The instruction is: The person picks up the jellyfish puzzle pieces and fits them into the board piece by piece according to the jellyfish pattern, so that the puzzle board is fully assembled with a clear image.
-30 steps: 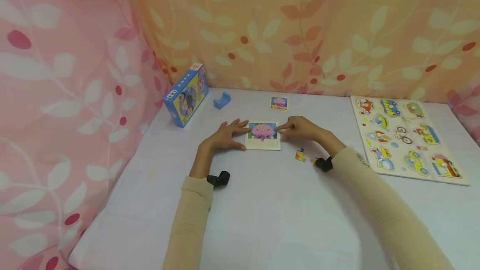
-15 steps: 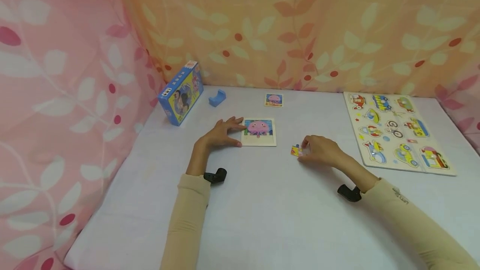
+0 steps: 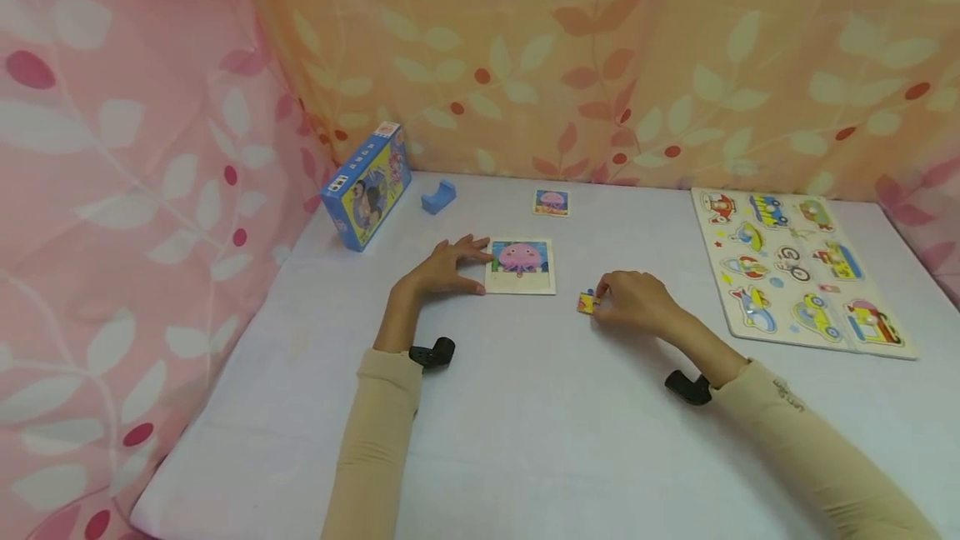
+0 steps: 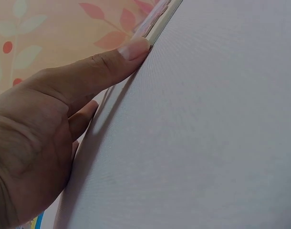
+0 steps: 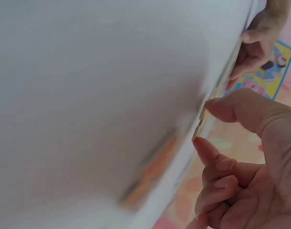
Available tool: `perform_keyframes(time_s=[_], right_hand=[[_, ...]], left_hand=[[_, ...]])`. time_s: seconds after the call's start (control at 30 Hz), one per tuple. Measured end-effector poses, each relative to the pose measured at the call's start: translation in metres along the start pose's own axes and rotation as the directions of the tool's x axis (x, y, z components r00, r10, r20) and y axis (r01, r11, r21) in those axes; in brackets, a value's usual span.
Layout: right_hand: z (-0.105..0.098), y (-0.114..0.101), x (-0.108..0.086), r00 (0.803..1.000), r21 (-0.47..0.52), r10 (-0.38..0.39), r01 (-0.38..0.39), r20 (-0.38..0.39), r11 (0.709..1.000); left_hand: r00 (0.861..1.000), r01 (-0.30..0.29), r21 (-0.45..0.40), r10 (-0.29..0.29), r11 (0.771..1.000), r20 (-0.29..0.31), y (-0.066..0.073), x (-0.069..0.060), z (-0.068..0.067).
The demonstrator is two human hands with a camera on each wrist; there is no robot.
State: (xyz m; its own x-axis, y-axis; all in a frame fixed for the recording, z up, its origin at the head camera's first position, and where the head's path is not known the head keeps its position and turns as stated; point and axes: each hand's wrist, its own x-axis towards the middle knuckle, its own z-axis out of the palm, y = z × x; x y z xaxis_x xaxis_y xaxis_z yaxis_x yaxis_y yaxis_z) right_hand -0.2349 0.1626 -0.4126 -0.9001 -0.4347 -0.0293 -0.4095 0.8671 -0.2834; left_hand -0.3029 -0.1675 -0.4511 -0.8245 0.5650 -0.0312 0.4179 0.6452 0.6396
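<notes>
A small framed jigsaw board (image 3: 517, 285) lies mid-table. Its upper part shows a pink sea creature (image 3: 519, 255) on blue; a bare pale strip runs along the bottom. My left hand (image 3: 442, 267) rests at the board's left edge, fingers extended and spread. In the left wrist view the thumb (image 4: 136, 48) touches the board's edge. Right of the board, my right hand (image 3: 637, 301) pinches a yellow puzzle piece (image 3: 586, 302) between thumb and index finger. From the right wrist that puzzle piece (image 5: 200, 125) appears edge-on. A blurred orange piece (image 5: 152, 172) lies on the cloth below.
A picture card (image 3: 552, 202) of the same creature lies behind the board. At the back left stand a blue box (image 3: 367, 187) and a small blue holder (image 3: 438, 197). A large vehicle puzzle board (image 3: 802, 273) lies at right. Patterned curtains enclose the white table.
The right hand has left the board's right edge, moved right and nearer to the loose pieces, and now pinches one, shifted slightly left. The left hand stays at the board.
</notes>
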Motion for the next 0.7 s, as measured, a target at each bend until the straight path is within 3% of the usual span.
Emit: perform_keyframes(time_s=[0.17, 0.37, 0.7], right_hand=[[0.001, -0.03, 0.022, 0.995, 0.009, -0.089, 0.09, -0.035, 0.996], [0.009, -0.061, 0.057, 0.988, 0.025, -0.157, 0.157, -0.013, 0.987], [0.023, -0.072, 0.095, 0.982, 0.122, -0.184, 0.177, 0.049, 0.977]], left_hand=[[1.0, 0.001, -0.001, -0.001, 1.0, -0.011, -0.001, -0.001, 0.001], [1.0, 0.011, 0.023, -0.011, 1.0, -0.017, -0.004, 0.001, 0.004], [0.999, 0.027, 0.025, -0.026, 0.999, -0.046, -0.003, -0.001, 0.002]])
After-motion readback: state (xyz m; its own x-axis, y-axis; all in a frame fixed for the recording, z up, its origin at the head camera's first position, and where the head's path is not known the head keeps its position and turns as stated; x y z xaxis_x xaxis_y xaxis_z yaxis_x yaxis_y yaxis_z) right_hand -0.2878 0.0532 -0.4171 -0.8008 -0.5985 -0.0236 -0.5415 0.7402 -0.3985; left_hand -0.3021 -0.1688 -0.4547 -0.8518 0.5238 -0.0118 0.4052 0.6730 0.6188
